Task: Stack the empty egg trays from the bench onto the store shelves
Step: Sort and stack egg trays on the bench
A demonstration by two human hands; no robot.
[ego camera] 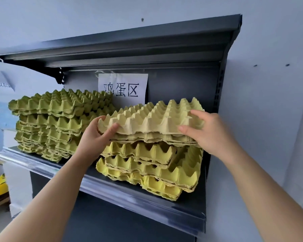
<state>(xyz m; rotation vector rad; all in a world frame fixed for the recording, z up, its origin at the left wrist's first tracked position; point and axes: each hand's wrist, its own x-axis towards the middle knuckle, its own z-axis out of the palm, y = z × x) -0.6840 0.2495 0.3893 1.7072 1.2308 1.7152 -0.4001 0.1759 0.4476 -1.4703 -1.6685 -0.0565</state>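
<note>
Green moulded-pulp egg trays [56, 119] are sitting stacked on the dark grey metal shelf [129, 194], left of a white paper sign [124, 88]. The left hand [96, 137] and right hand [205, 131] are gripping opposite ends of a pale yellow pulp egg tray [150, 117] lying atop the yellow tray stack [147, 165], beside the pale blue-grey wall [269, 93]

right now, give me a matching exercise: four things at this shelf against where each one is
Things: 1 green tray stack; 2 yellow tray stack; 3 pale top tray; 4 paper sign.
Places: a on the back panel; b right part of the shelf; c held by left hand and right hand; d left part of the shelf.
Pairs: 1-d, 2-b, 3-c, 4-a.
</note>
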